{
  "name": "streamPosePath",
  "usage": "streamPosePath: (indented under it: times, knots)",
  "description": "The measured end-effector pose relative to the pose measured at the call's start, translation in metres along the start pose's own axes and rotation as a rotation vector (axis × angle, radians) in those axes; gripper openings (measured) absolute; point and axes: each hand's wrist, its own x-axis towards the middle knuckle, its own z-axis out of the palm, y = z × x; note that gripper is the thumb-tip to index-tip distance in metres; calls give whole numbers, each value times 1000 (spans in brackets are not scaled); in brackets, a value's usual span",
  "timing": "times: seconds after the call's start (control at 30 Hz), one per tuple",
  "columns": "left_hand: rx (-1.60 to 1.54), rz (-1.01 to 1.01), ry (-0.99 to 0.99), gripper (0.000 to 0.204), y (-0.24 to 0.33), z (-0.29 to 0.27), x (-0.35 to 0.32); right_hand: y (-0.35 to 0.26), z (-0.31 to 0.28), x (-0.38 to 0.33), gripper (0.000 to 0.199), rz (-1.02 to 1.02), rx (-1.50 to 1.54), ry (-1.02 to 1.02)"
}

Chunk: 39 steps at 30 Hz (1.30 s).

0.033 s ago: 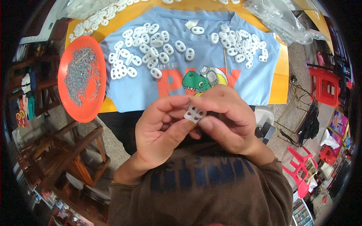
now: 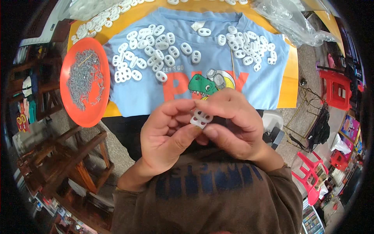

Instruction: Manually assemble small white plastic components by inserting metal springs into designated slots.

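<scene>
Close to my body, both hands meet around small white plastic pieces with two holes [image 2: 200, 118], which look like two ovals set one against the other. My left hand [image 2: 166, 134] pinches them from the left, its thumb along the lower edge. From the right, my right hand [image 2: 234, 124] closes on them with thumb and index finger. The fingertips behind the pieces are partly hidden. Beyond the hands, several loose white two-hole ovals [image 2: 173, 51] lie on a folded light blue T-shirt [image 2: 136, 99] with a dinosaur print.
To the left, a red oval plate [image 2: 72, 113] holds many small metal pins [image 2: 83, 78] and a thin stick. The shirt covers a yellow table [image 2: 289, 84]. More white ovals and a clear plastic bag [image 2: 278, 19] lie at the far side. A red stool [image 2: 336, 90] stands right.
Hardly anything differs. My right thumb sits a little lower against the white pieces, and the pieces have shifted very slightly.
</scene>
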Motion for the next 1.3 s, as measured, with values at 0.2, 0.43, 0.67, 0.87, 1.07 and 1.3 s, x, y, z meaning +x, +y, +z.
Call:
streamPosePath:
  times: [0.2, 0.43, 0.67, 0.87, 1.07, 1.3]
  knots:
    - [-123, -78, 47, 33, 1, 5, 0, 3, 0, 1, 39, -13, -14, -31]
    - [-115, -100, -19, 34, 2, 5, 0, 1, -3, 3, 41, -18, -37, -59]
    - [-61, 58, -25, 34, -2, 3, -3, 9, 0, 1, 37, -107, -106, -45]
    - [6, 86, -77, 33, 2, 0, -4, 7, -2, 3, 37, -139, -90, -52]
    - [52, 47, -51, 30, 4, 3, -3, 9, 0, 2, 36, -168, -111, -52]
    - [123, 78, -24, 26, 0, 5, -3, 15, 8, -2, 32, -174, -98, -8]
